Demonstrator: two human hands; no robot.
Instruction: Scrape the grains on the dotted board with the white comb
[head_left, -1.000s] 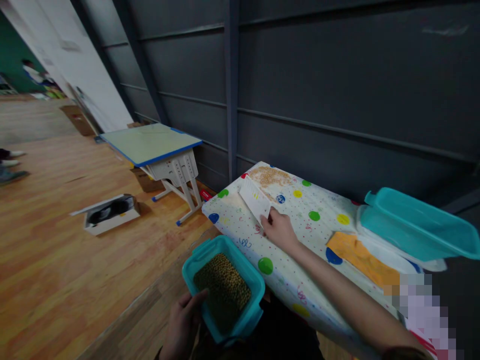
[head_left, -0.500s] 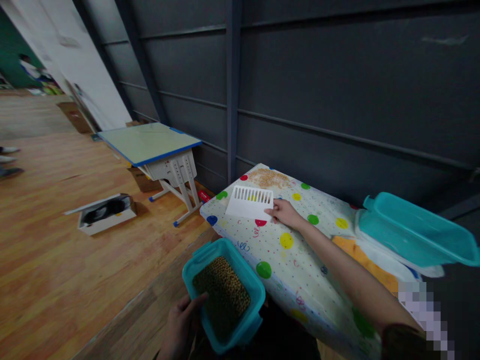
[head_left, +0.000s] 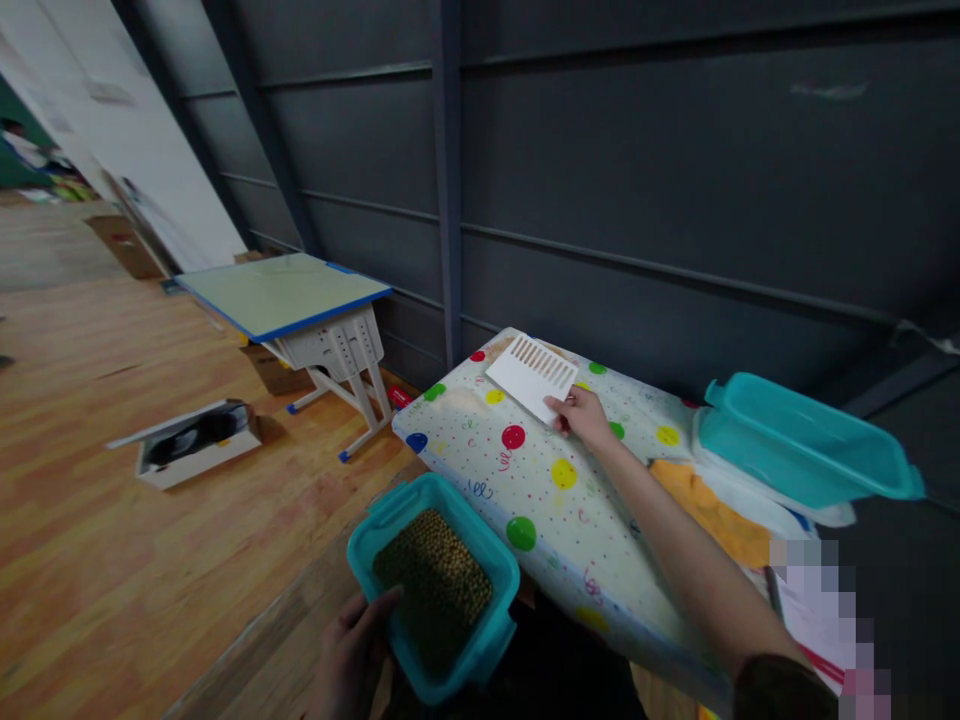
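My right hand [head_left: 585, 416] grips the near right edge of a white slotted scoop [head_left: 526, 388], tilted over the far end of the table. Partly hidden behind the scoop is a spread of tan granules [head_left: 498, 347] on the balloon-print tablecloth [head_left: 472, 455]. With the thumb over its left rim, my left hand [head_left: 355, 650] holds a teal plastic bin [head_left: 489, 548] at the table's front edge. Tan granules [head_left: 444, 565] cover the bin's floor, the near part in shadow.
A second teal bin [head_left: 810, 440] stands at the table's right end, beside an orange cloth [head_left: 712, 515]. To the left are a school desk [head_left: 292, 292] and an open white box [head_left: 199, 445] on the floor. A dark panelled wall [head_left: 637, 170] runs behind the table.
My right hand has moved the scoop away from me and turned it, so its slots now lie over the granules. My left hand still holds the bin. The view has shifted slightly right.
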